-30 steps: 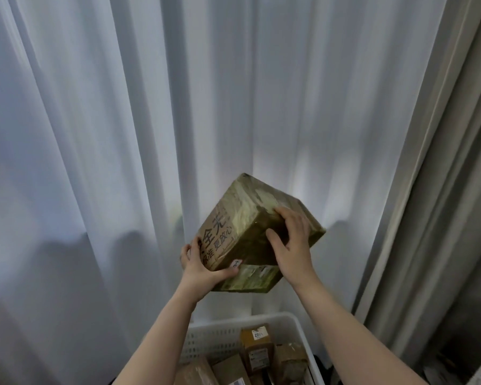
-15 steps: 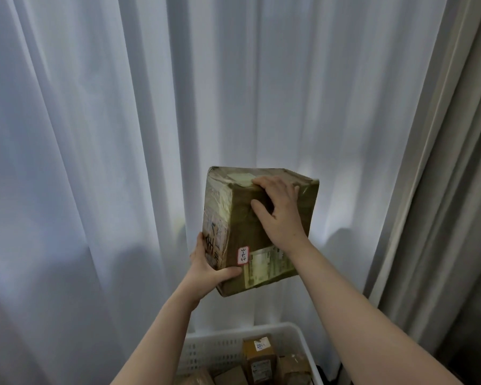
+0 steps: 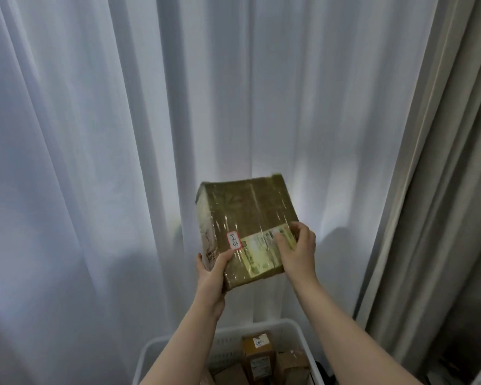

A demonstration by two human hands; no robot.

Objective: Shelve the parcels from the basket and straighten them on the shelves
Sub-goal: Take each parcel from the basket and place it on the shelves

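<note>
Brown parcel (image 3: 249, 218) gripped by both hands above basket (image 3: 303, 333).

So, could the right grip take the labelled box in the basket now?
Probably not yet: the right grip holds the taped parcel, with the left grip. Nothing else blocks the labelled box below.

A sheer white curtain (image 3: 95, 134) hangs in long vertical folds across most of the view, lit from behind. Just beside it on the right hangs a heavier grey-beige curtain (image 3: 442, 190), darker and opaque.
</note>
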